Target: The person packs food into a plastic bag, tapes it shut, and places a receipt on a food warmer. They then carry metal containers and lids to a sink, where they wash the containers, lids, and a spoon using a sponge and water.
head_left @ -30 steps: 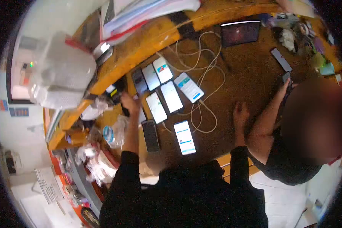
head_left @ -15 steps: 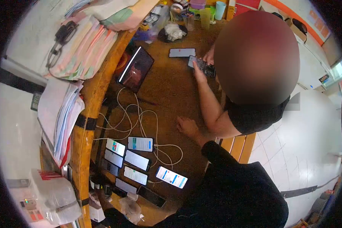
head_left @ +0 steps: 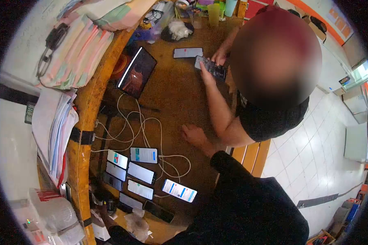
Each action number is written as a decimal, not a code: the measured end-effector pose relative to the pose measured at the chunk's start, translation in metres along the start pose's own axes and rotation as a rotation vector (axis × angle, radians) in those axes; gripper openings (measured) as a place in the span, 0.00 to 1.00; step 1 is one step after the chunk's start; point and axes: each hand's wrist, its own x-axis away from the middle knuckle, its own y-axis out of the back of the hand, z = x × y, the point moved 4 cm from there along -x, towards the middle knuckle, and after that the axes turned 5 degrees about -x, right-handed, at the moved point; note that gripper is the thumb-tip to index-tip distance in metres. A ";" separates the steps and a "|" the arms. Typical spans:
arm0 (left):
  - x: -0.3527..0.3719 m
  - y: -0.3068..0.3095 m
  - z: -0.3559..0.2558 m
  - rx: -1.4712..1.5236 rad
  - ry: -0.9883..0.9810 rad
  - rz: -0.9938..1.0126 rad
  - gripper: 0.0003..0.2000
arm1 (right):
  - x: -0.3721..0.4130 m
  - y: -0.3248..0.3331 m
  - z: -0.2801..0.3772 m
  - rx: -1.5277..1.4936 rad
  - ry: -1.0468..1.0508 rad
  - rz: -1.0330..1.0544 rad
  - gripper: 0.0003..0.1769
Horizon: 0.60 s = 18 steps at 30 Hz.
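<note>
My right hand (head_left: 195, 135) rests on the brown table with its fingers loosely bent and slightly apart, holding nothing. Nearest to it are white charging cables (head_left: 161, 134) and a lit phone (head_left: 144, 155). My left hand (head_left: 101, 210) is in shadow at the lower left, its fingers hard to make out, beside a white box (head_left: 100, 228). Several phones lie in a cluster between the hands, among them a phone with a blue and white screen (head_left: 179, 190) and a dark-screened phone (head_left: 158, 211).
Across the table, another person's hands (head_left: 208, 73) hold a dark phone (head_left: 210, 67); a white-screened phone (head_left: 188, 52) lies close by. A tablet (head_left: 137, 73) stands tilted near the wooden shelf edge (head_left: 84, 143). Stacked papers (head_left: 77, 57) fill the shelf. A crumpled plastic bag (head_left: 137, 226) lies low.
The whole view has shifted a little, so the table's things appear farther left. My right hand stays resting on the table. The other person's far hand has drawn slightly back from the phone.
</note>
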 end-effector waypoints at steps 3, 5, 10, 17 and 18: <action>-0.005 0.002 -0.005 0.005 -0.020 -0.010 0.36 | -0.001 0.000 -0.001 0.001 0.007 -0.004 0.18; -0.008 0.005 -0.008 -0.004 -0.016 -0.011 0.36 | 0.000 -0.001 -0.002 0.035 -0.005 0.005 0.19; -0.007 0.006 -0.011 -0.009 -0.015 -0.015 0.34 | -0.002 -0.002 -0.002 0.013 0.004 -0.015 0.21; -0.006 0.014 -0.005 0.002 -0.010 -0.025 0.31 | -0.001 -0.016 -0.009 0.115 -0.017 0.015 0.21; -0.005 0.014 -0.003 0.003 -0.015 -0.027 0.31 | 0.000 -0.011 -0.006 0.083 0.003 -0.042 0.21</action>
